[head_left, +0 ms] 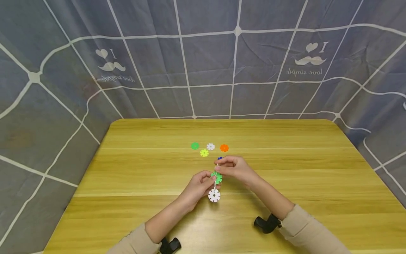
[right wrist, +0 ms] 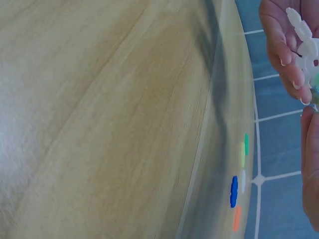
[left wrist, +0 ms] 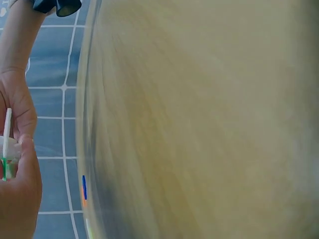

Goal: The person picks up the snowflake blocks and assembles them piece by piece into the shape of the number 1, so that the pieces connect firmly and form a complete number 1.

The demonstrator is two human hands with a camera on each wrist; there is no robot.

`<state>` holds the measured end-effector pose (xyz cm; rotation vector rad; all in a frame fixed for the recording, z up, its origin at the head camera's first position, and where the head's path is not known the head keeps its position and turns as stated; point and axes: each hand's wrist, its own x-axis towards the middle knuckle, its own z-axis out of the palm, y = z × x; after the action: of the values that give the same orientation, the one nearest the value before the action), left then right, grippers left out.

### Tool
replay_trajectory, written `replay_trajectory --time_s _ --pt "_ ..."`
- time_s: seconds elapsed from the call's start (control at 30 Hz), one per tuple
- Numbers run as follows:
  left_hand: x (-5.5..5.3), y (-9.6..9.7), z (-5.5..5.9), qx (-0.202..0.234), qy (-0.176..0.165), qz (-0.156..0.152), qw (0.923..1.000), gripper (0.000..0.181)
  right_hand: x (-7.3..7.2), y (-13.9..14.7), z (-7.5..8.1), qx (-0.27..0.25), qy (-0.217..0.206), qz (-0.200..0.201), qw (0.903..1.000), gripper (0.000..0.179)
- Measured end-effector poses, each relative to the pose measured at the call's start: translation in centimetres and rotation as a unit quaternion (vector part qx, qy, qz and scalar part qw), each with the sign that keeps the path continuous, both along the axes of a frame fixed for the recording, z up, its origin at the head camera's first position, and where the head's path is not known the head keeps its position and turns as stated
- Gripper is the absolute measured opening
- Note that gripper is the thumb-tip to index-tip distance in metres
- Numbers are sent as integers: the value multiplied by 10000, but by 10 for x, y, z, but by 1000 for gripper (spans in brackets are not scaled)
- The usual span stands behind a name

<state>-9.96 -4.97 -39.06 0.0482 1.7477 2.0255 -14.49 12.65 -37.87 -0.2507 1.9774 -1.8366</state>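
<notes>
I have the left hand (head_left: 199,186) and right hand (head_left: 234,168) both pinching the joined green-and-white discs (head_left: 218,178) above the table (head_left: 127,173). They look light and stiff, perhaps slick; I'd hold their flat faces near the slots, since the joints could twist apart.

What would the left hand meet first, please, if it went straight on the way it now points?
Most likely the right hand, just beyond the green disc that the left hand holds; the exact depth between the two hands is hard to judge.
</notes>
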Motion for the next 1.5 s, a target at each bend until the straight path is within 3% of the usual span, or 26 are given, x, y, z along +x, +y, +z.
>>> replay_trajectory --time_s 0.2,0.37,0.73,1.5 --pt "-2 -1 0 8 44 -57 10000 31 -1 2 -1 50 1 150 9999 43" --pt "-4 4 1 15 -166 -10 9999 36 -3 4 0 301 93 236 9992 42" --pt "-8 8 4 -342 -370 98 9987 39 -5 6 -2 331 150 204 9991 40" --pt "-6 8 6 -76 -320 145 9994 44 -3 6 -5 229 304 163 9991 32"
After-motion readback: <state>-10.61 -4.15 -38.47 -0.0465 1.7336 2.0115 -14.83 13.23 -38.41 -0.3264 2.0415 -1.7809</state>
